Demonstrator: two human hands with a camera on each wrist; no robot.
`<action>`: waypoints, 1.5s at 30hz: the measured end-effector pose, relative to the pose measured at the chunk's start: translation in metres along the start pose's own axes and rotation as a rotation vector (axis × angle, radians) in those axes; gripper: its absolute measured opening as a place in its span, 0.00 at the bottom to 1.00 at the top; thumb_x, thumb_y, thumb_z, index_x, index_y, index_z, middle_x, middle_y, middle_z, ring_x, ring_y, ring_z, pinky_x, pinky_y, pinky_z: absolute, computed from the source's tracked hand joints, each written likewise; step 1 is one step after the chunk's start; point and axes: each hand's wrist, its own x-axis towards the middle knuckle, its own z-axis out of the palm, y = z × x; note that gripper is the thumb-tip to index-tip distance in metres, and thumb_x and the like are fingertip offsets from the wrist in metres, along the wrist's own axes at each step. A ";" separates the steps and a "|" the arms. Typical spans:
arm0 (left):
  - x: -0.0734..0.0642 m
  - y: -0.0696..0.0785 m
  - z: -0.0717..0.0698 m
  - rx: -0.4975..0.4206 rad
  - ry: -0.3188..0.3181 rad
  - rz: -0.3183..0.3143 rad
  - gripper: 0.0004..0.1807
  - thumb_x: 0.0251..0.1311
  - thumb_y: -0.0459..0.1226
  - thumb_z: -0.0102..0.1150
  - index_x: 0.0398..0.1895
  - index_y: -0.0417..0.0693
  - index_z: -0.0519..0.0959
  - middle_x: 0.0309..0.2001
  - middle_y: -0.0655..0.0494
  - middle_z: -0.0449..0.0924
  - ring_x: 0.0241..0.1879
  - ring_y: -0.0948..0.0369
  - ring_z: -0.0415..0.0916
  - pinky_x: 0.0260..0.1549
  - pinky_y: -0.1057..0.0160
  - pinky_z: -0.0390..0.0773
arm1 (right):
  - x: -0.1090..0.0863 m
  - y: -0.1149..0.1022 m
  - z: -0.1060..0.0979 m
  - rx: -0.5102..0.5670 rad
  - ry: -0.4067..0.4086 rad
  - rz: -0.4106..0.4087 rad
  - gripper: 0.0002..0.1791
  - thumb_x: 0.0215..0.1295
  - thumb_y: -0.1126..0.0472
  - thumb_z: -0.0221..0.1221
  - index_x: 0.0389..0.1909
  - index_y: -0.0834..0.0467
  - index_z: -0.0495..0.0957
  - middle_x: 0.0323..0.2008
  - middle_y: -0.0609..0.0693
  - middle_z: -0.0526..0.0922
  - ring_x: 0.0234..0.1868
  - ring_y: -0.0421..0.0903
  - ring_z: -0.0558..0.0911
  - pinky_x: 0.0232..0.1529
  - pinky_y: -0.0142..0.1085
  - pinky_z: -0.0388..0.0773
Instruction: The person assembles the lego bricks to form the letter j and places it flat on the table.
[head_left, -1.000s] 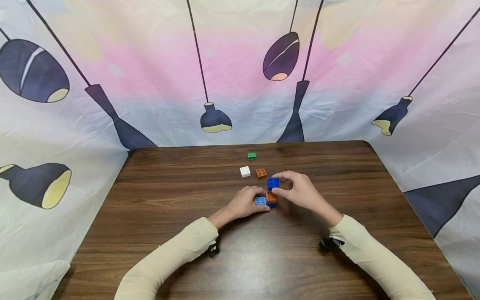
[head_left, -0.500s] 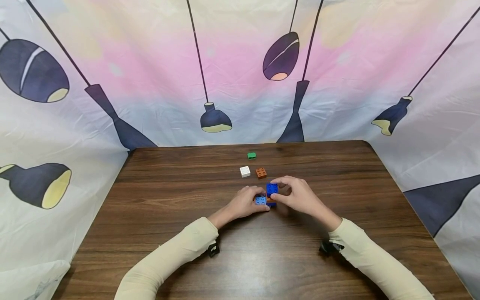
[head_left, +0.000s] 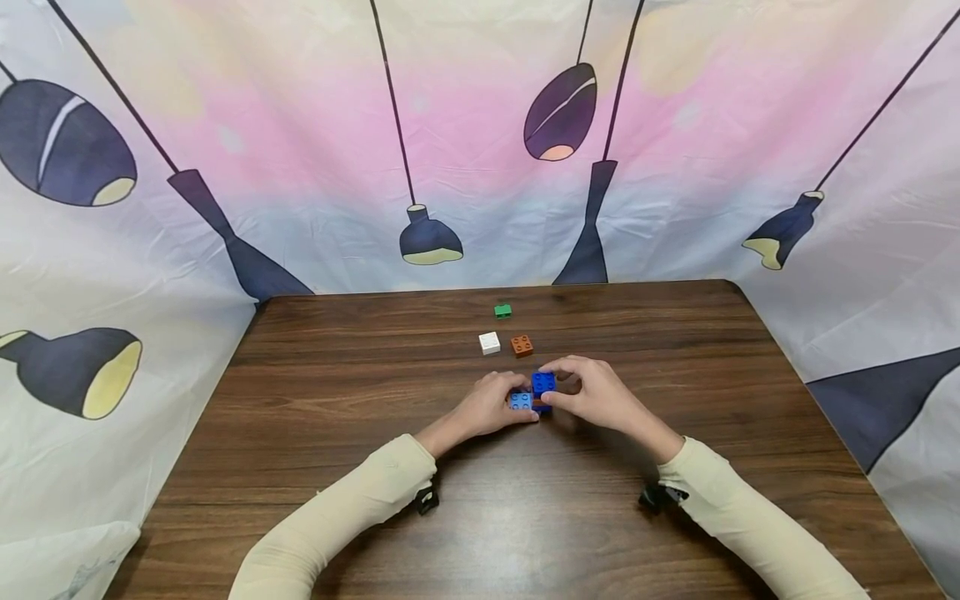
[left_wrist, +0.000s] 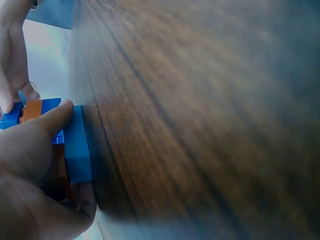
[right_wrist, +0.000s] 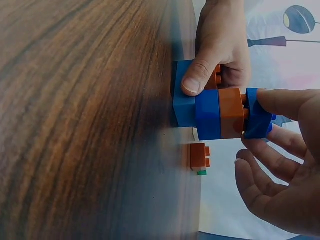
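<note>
In the head view my left hand [head_left: 489, 407] holds the base of a small stack of toy building bricks, beside a light blue brick [head_left: 521, 402]. The right wrist view shows its thumb pressing a long blue bottom brick [right_wrist: 184, 107], with a dark blue brick [right_wrist: 208, 115] and an orange brick [right_wrist: 231, 114] stacked on it. My right hand [head_left: 603, 403] pinches another dark blue brick [head_left: 543, 382] at the top of the orange one. That brick is slightly tilted, and studs show in the gap beneath it. Another orange-brown brick [left_wrist: 57, 172] lies partly hidden within the left hand.
Beyond the hands, a white brick [head_left: 489, 343], an orange-brown brick [head_left: 522, 346] and a green brick [head_left: 502, 312] lie apart on the dark wooden table [head_left: 360, 350]. A lamp-patterned cloth [head_left: 322, 167] hangs behind the table's far edge.
My right hand has come down and nearer, bringing the dark blue brick from above and behind the stack onto the orange brick. The left hand has stayed in place.
</note>
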 end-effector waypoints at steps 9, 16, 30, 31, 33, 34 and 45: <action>-0.001 0.001 -0.001 -0.002 -0.008 -0.015 0.21 0.60 0.50 0.72 0.50 0.48 0.83 0.44 0.56 0.86 0.39 0.61 0.77 0.43 0.58 0.75 | 0.004 0.002 -0.003 -0.020 -0.027 -0.023 0.20 0.65 0.54 0.70 0.56 0.54 0.84 0.53 0.52 0.86 0.51 0.51 0.83 0.46 0.48 0.83; -0.002 0.002 -0.001 -0.006 -0.018 -0.021 0.21 0.61 0.50 0.72 0.51 0.48 0.82 0.45 0.56 0.86 0.39 0.61 0.77 0.43 0.58 0.76 | 0.006 0.004 -0.004 -0.021 -0.046 -0.029 0.19 0.66 0.53 0.70 0.55 0.54 0.85 0.53 0.52 0.86 0.53 0.52 0.83 0.46 0.47 0.83; -0.003 0.003 -0.003 -0.009 -0.006 -0.007 0.20 0.60 0.49 0.73 0.50 0.48 0.82 0.45 0.56 0.86 0.39 0.61 0.78 0.43 0.58 0.76 | 0.008 -0.001 -0.005 -0.070 -0.028 -0.024 0.18 0.63 0.53 0.72 0.53 0.53 0.87 0.50 0.50 0.88 0.48 0.49 0.85 0.44 0.46 0.81; -0.003 0.003 -0.003 -0.010 -0.006 -0.006 0.20 0.61 0.49 0.73 0.49 0.48 0.82 0.44 0.56 0.86 0.39 0.61 0.78 0.42 0.58 0.76 | 0.008 0.000 -0.005 -0.072 -0.028 -0.023 0.18 0.63 0.53 0.71 0.53 0.53 0.87 0.50 0.50 0.88 0.48 0.49 0.85 0.44 0.45 0.81; -0.002 0.002 -0.002 -0.008 -0.006 -0.005 0.20 0.61 0.49 0.73 0.49 0.48 0.82 0.44 0.56 0.86 0.39 0.61 0.78 0.42 0.58 0.76 | 0.008 0.000 -0.004 -0.072 -0.028 -0.017 0.18 0.63 0.53 0.71 0.53 0.53 0.87 0.50 0.50 0.88 0.47 0.50 0.85 0.43 0.45 0.81; -0.002 0.002 -0.002 -0.007 -0.006 -0.005 0.20 0.61 0.50 0.72 0.49 0.49 0.82 0.44 0.56 0.86 0.39 0.61 0.78 0.42 0.58 0.77 | 0.007 0.000 -0.004 -0.072 -0.026 -0.013 0.18 0.63 0.52 0.71 0.53 0.53 0.87 0.50 0.50 0.88 0.47 0.50 0.85 0.43 0.45 0.80; -0.002 0.003 -0.001 -0.011 -0.007 -0.021 0.22 0.60 0.49 0.73 0.52 0.47 0.83 0.47 0.54 0.86 0.43 0.58 0.79 0.47 0.54 0.76 | 0.005 -0.002 -0.002 -0.099 0.003 -0.001 0.19 0.60 0.54 0.74 0.52 0.52 0.88 0.49 0.49 0.88 0.44 0.49 0.84 0.42 0.45 0.79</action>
